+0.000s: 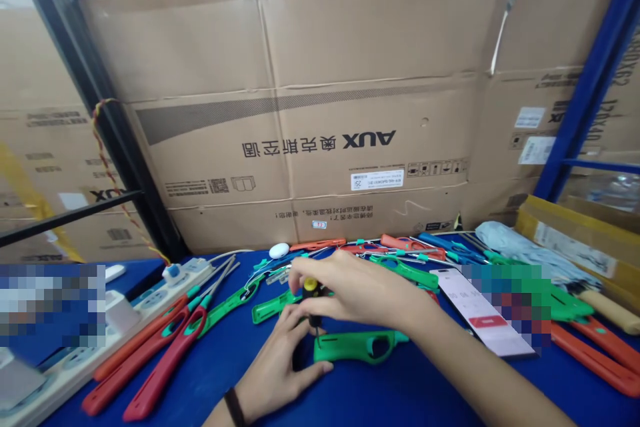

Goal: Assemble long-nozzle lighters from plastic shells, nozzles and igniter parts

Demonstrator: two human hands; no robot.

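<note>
1. Screwdriver [311,285], yellow-capped and dark-handled, stands nearly upright, and the right hand [345,287] has it gripped, fingers wrapped about the handle from above!
2. Down at the business end, the thin shank meets the left part of a green lighter body [345,348], which lies lengthwise on the blue tabletop [380,400], trigger opening to the right.
3. Over to the left hand [283,353], dark band [234,407] on the wrist: fingers bent beside the screwdriver, thumb stretched along the near side of the lighter's left end. Whether it grips the body, I cannot tell.
4. Left flank now: three red lighters [137,367] side by side, metal tubes pointing away, beside a white power strip [165,292].
5. Out right, a lit phone [483,307] lies face up.
6. And at the back, a cardboard sheet [320,47] stands tall, its AUX print upside down!
</note>
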